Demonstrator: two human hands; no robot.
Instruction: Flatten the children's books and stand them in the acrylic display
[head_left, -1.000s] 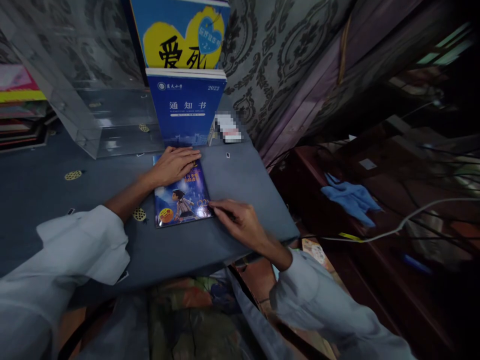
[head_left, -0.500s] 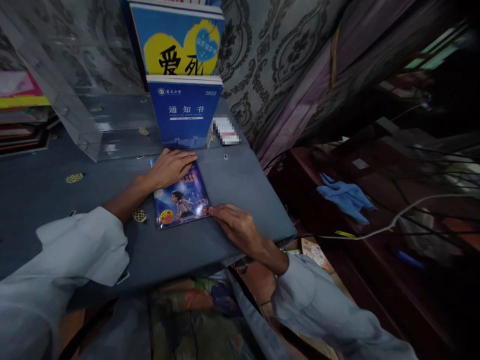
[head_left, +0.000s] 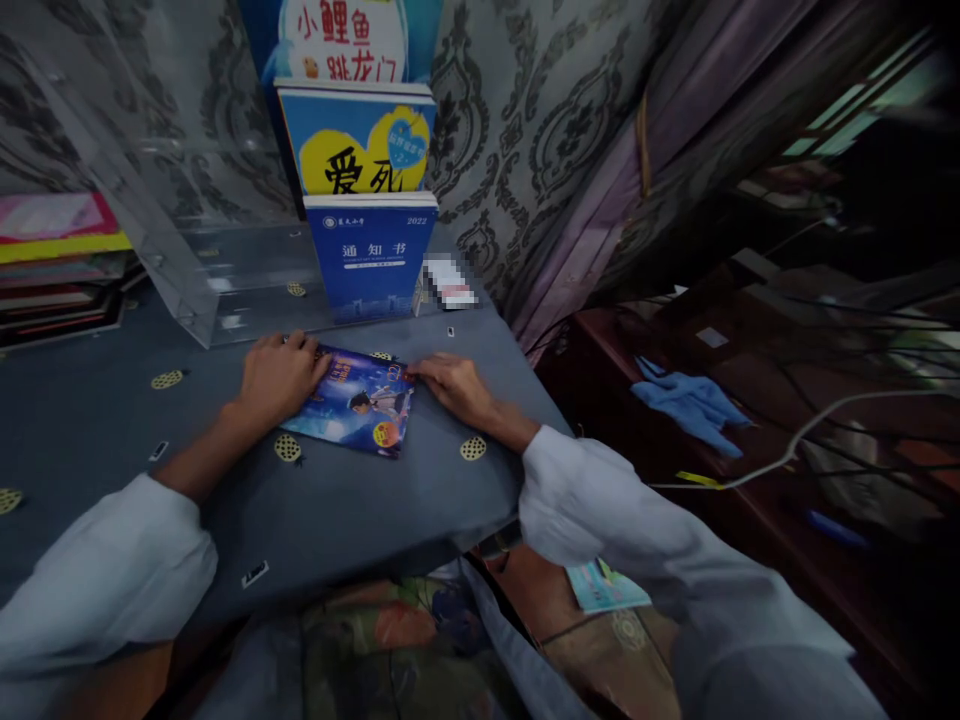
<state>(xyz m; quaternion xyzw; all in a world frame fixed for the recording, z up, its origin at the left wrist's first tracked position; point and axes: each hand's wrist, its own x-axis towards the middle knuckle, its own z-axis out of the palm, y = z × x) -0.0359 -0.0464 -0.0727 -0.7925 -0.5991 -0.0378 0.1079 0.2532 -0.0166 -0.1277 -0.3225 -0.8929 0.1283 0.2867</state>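
Note:
A thin picture book [head_left: 360,405] with a dark blue cartoon cover lies skewed on the grey-blue tablecloth [head_left: 112,430]. My left hand [head_left: 277,375] rests flat on the book's left end, fingers curled a little over its edge. The fingertips of my right hand [head_left: 450,385] pinch the book's far right corner. Behind the book, several blue books stand upright in a row, the front one a blue booklet [head_left: 373,265] marked 2022.
A clear acrylic stand [head_left: 172,270] sits at the back left, with a stack of colourful books [head_left: 52,260] beyond it. Patterned wallpaper [head_left: 510,120] backs the table. To the right, a dark wooden unit holds a blue cloth [head_left: 686,405] and cables.
The book has been turned clockwise and shifted left. My right hand moved from its near corner up to its far right corner; my left hand slid left. The view tilted up.

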